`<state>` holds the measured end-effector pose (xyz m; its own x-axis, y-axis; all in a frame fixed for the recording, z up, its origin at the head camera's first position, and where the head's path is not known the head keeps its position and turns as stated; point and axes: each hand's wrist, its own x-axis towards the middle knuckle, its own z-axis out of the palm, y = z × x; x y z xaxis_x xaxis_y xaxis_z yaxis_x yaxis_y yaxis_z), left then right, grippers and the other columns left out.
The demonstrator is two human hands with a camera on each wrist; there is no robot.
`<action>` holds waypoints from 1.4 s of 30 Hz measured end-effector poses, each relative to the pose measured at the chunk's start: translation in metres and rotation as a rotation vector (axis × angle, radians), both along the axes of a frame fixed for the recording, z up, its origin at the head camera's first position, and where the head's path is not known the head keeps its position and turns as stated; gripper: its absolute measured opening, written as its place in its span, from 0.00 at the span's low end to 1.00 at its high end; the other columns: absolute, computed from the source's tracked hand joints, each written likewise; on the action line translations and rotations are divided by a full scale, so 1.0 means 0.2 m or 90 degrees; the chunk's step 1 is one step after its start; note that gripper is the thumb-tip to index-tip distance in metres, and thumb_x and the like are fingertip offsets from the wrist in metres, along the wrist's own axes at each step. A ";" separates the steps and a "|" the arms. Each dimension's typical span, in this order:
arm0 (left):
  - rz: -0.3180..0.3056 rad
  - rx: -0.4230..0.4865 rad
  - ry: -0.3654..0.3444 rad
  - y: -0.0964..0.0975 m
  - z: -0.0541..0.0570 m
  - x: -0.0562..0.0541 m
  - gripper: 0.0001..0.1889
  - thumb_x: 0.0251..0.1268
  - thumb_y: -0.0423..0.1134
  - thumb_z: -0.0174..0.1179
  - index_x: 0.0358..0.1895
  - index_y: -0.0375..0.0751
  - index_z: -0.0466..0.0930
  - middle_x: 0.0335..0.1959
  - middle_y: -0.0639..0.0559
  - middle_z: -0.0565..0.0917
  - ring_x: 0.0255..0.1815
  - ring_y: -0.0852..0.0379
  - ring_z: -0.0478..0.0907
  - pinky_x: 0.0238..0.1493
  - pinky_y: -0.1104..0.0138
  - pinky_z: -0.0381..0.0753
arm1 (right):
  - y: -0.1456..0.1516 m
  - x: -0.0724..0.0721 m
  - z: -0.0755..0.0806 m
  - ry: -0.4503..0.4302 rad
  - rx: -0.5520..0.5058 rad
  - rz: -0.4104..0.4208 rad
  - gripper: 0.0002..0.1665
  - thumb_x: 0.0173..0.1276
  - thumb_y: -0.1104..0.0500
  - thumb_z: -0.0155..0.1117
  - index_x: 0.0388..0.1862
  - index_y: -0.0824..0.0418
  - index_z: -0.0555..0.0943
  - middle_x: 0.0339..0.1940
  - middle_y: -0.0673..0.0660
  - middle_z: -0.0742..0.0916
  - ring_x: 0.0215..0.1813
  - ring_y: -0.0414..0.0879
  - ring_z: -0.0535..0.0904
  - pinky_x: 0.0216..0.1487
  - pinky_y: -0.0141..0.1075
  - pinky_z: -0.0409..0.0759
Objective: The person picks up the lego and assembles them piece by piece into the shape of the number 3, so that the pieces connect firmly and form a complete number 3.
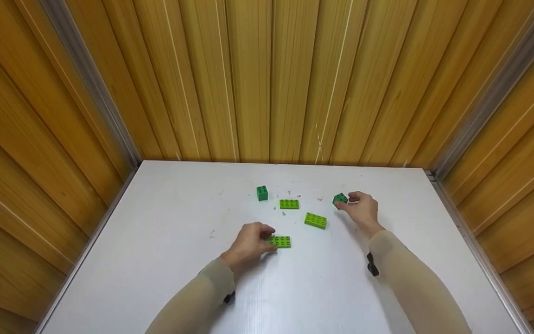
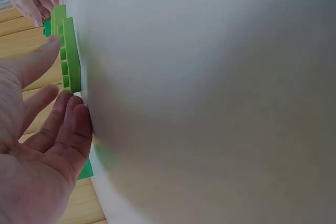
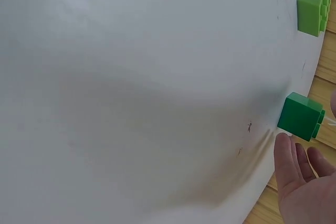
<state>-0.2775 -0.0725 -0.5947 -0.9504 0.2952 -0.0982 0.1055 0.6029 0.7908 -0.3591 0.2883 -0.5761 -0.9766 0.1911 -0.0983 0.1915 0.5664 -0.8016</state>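
The left hand (image 1: 250, 241) is released, its thumb and loosely bent fingers spread about the left end of the near light green eight-stud brick (image 1: 283, 241) — in the left wrist view the fingertips come right up to the brick's end, though whether they touch it I cannot tell. That brick lies flat on the white table (image 1: 155, 278), studs up. The right hand (image 1: 362, 210), farther off and to the right, is also released: thumb and fingers stand apart around the right dark green four-stud brick (image 1: 340, 198), which sits on the table, and the right wrist view shows a gap between the nearest fingertip and the brick.

Between the hands, a thicker light green eight-stud brick (image 1: 315, 221) lies slightly turned, studs up. Beyond it and to the left is the flat light green eight-stud brick (image 1: 289, 204); just farther left and deeper stands the left dark green four-stud brick (image 1: 262, 193). Small dark marks dot the table around these two.

Pale beige sleeves cover both forearms, with a black strap (image 1: 372, 265) under the right wrist. Wood-patterned panels (image 1: 253, 83) rise at the far, left and right sides — grey metal strips run along their corners.
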 end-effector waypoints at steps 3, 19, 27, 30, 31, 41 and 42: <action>-0.006 -0.015 0.010 0.01 -0.01 0.00 0.24 0.66 0.35 0.79 0.65 0.39 0.91 0.56 0.49 0.91 0.56 0.54 0.86 0.71 0.51 0.87 | 0.00 -0.01 -0.01 0.003 -0.004 -0.003 0.40 0.76 0.52 0.78 0.78 0.71 0.78 0.73 0.72 0.86 0.73 0.64 0.86 0.77 0.53 0.84; -0.029 -0.054 0.035 0.00 -0.02 -0.02 0.18 0.69 0.32 0.76 0.61 0.40 0.94 0.52 0.50 0.92 0.54 0.57 0.86 0.66 0.53 0.89 | -0.04 -0.02 -0.02 -0.008 -0.010 -0.027 0.32 0.81 0.56 0.73 0.76 0.70 0.80 0.73 0.72 0.86 0.75 0.64 0.82 0.82 0.56 0.79; -0.035 -0.054 0.027 0.00 -0.02 -0.03 0.17 0.71 0.32 0.75 0.60 0.40 0.94 0.51 0.52 0.91 0.54 0.57 0.85 0.67 0.53 0.89 | -0.03 -0.03 -0.02 -0.027 -0.014 -0.019 0.33 0.82 0.55 0.72 0.77 0.70 0.79 0.73 0.71 0.85 0.76 0.64 0.81 0.83 0.57 0.79; -0.037 -0.051 0.030 0.00 -0.02 -0.03 0.17 0.70 0.31 0.75 0.60 0.39 0.94 0.51 0.51 0.91 0.54 0.56 0.85 0.67 0.53 0.89 | -0.03 -0.03 -0.02 -0.023 -0.013 -0.016 0.32 0.82 0.55 0.71 0.77 0.69 0.79 0.72 0.71 0.85 0.75 0.64 0.81 0.82 0.56 0.80; -0.041 -0.053 0.036 0.00 -0.02 -0.03 0.16 0.70 0.31 0.75 0.60 0.39 0.94 0.51 0.50 0.91 0.53 0.56 0.85 0.66 0.53 0.89 | -0.03 -0.03 -0.03 -0.019 -0.009 -0.015 0.31 0.82 0.55 0.71 0.77 0.69 0.79 0.72 0.71 0.86 0.75 0.64 0.82 0.81 0.55 0.81; -0.055 -0.061 0.073 -0.01 -0.03 -0.03 0.16 0.68 0.30 0.76 0.57 0.37 0.95 0.49 0.48 0.92 0.50 0.56 0.87 0.60 0.55 0.91 | -0.03 0.00 -0.02 -0.002 0.002 -0.005 0.31 0.83 0.56 0.70 0.78 0.68 0.79 0.72 0.71 0.86 0.75 0.64 0.83 0.81 0.56 0.81; -0.055 -0.061 0.071 -0.01 -0.03 -0.03 0.16 0.68 0.30 0.76 0.57 0.37 0.95 0.49 0.48 0.92 0.50 0.56 0.87 0.60 0.55 0.90 | -0.04 0.00 -0.01 -0.003 0.000 -0.003 0.31 0.83 0.56 0.70 0.78 0.68 0.79 0.73 0.70 0.86 0.75 0.64 0.83 0.81 0.56 0.80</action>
<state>-0.2837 -0.0736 -0.6009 -0.9286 0.3702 -0.0242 0.2444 0.6594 0.7109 -0.3584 0.2810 -0.5785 -0.9753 0.1954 -0.1027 0.1976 0.5654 -0.8008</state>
